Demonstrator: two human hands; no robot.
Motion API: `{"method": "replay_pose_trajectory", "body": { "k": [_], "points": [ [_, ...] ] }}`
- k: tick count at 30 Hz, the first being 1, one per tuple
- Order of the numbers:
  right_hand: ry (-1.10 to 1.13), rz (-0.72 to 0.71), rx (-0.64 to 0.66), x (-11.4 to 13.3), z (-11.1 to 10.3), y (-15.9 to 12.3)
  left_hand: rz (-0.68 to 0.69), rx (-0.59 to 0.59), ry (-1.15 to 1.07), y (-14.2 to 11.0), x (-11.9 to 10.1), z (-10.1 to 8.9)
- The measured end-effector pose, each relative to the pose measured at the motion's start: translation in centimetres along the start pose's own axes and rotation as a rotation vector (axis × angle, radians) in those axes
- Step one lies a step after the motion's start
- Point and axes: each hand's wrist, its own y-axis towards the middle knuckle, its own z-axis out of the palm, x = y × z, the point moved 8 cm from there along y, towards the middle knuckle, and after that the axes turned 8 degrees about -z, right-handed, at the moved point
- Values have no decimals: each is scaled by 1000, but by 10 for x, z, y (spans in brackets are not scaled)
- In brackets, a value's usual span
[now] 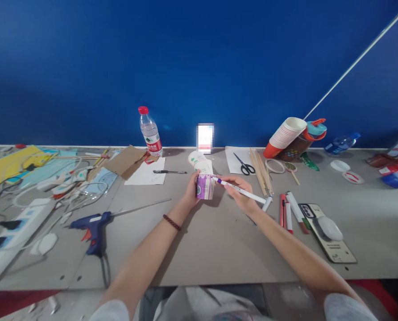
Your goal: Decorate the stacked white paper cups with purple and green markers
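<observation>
Far left on the table (215, 258), a power strip (28, 232) w/ cables, then a blue glue gun (98, 227) lying on its side; a water bottle (149, 133) stands behind.

Next, the person's left hand (190, 191), closed round the left side of a purple-patterned paper cup (205, 189), held approx. mid-table, in front of the body. From over here the cup looks v. light, thin-walled, prob. a bit springy: it'd dent under a hard pinch, so best held low, near the base, fingers spread. (Pale paper (204, 166) sticks up at the top; can't tell if it's the same cup or another behind.) Not slippery, I'd guess, unless the ink's wet.

Then the marker (255, 197), tip at the cup's right edge, contact unclear. The right hand (242, 199) has it pinched toward the tip; light, stiff, smooth plastic, so that's a sensible spot for control.

Further right: scissors (247, 168), stacked cups (286, 133), a phone (336, 252) etc.
</observation>
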Motion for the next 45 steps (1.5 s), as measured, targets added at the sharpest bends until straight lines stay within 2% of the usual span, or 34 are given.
{"method": "replay_pose_trajectory", "body": {
  "k": [5, 7, 11, 14, 17, 21, 24, 26, 28, 31, 45],
  "points": [
    [-27, -11, -78, 1, -6, -1, 14, -87, -16, 6, -7, 1],
    [-28, -4, -101, 1, -6, -2, 56, -107, 36, 12, -18, 8],
    [-55, -5, -142, 7, -6, -5, 119, -44, 115, 21, -44, 32],
    [-58, -25, -148, 13, -5, -7, 116, -17, 77, 18, -51, 41],
    [-79, -42, -159, 18, -8, -9, 80, -22, 11, 10, -39, 37],
    [-133, -49, -134, 24, -9, -8, 5, -13, -41, 2, -11, 19],
    [-152, -67, -123, 26, -9, -5, -39, -48, -50, 0, 4, 2],
    [-137, -86, -100, 25, -7, -3, 21, -52, -55, -2, 1, -4],
    [-106, -91, -60, 22, -4, -1, 26, -10, -29, -3, 1, -1],
    [-61, -75, -10, 14, 0, 1, 9, -5, -3, -5, 3, 2],
    [-64, 34, 66, -4, 2, 0, 65, -67, -44, -2, 4, -4]
  ]
}}
